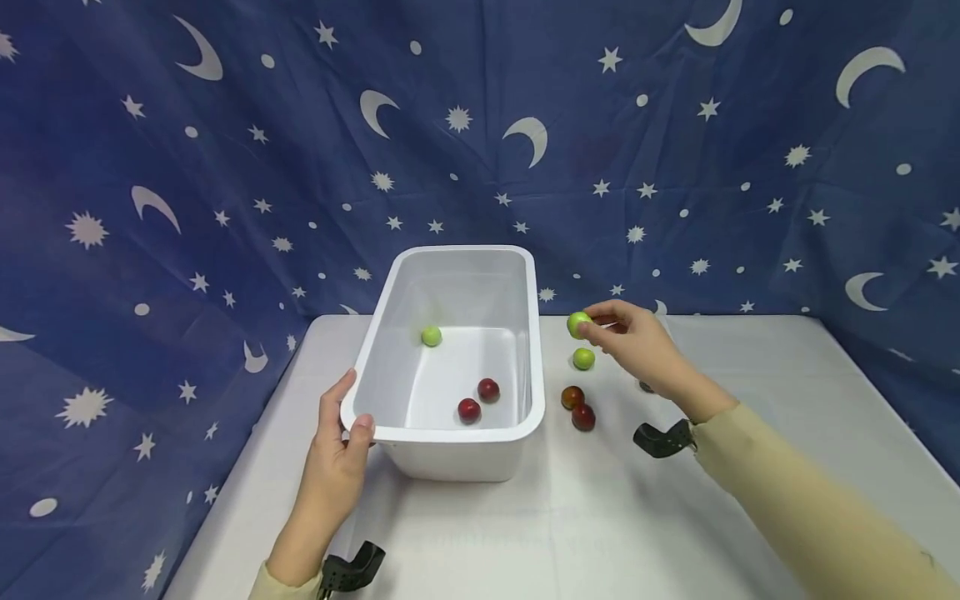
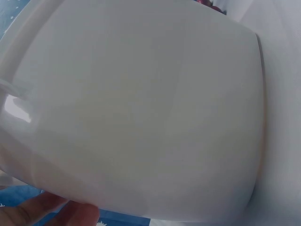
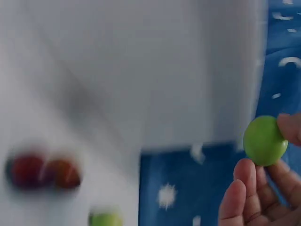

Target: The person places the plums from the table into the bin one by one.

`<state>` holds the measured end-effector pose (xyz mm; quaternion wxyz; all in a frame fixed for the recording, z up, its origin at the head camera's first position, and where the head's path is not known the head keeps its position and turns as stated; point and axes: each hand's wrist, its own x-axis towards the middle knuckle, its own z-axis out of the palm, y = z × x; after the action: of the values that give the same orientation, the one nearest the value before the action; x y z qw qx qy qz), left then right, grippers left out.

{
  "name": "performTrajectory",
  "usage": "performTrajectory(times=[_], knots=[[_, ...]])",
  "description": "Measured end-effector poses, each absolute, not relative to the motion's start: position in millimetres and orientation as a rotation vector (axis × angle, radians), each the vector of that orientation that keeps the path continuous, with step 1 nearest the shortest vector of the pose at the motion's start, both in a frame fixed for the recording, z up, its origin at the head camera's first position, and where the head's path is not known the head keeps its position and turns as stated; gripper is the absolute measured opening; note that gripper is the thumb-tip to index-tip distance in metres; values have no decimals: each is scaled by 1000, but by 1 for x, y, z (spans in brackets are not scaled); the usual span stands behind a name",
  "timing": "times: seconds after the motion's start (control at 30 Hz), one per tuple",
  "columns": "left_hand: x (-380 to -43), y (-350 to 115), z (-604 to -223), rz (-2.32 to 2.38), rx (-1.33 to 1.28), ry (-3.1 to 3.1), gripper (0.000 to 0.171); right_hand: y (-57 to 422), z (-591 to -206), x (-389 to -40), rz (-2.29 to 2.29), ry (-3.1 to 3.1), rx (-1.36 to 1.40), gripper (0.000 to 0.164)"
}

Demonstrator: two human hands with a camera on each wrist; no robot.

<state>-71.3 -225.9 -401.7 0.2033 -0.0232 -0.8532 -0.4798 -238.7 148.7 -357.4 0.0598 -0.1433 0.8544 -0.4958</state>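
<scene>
While gripping a tub (image 1: pixel 457 434) at its near left corner with the left hand (image 1: pixel 337 467), pinching a green ball (image 1: pixel 578 324) in the right hand (image 1: pixel 637 343), right of the tub, above a table (image 1: pixel 600 517) bearing a second green ball (image 1: pixel 583 358) and two reddish balls (image 1: pixel 582 417), with three more balls (image 1: pixel 469 410) inside the tub.

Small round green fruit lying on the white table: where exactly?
Head view: the small round green fruit lies right of the white plastic tub, below the green fruit pinched by the right hand and beyond two reddish round fruits.
</scene>
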Motion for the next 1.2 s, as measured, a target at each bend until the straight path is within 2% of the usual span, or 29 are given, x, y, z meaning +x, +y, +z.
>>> performTrajectory(times=[0.2, 0.43, 1.2], knots=[[-71, -225, -401, -1343, -61, -2379, 56, 125, -326, -238, -1831, 2127, -270, 62], [-70, -225, -401, -1359, -52, -2380, 57, 99, -308, -239, -1827, 2093, -285, 53], [-74, -229, -403, -1315, -74, -2361, 57, 37, -293, -236, -1559, 2225, -511, 35]])
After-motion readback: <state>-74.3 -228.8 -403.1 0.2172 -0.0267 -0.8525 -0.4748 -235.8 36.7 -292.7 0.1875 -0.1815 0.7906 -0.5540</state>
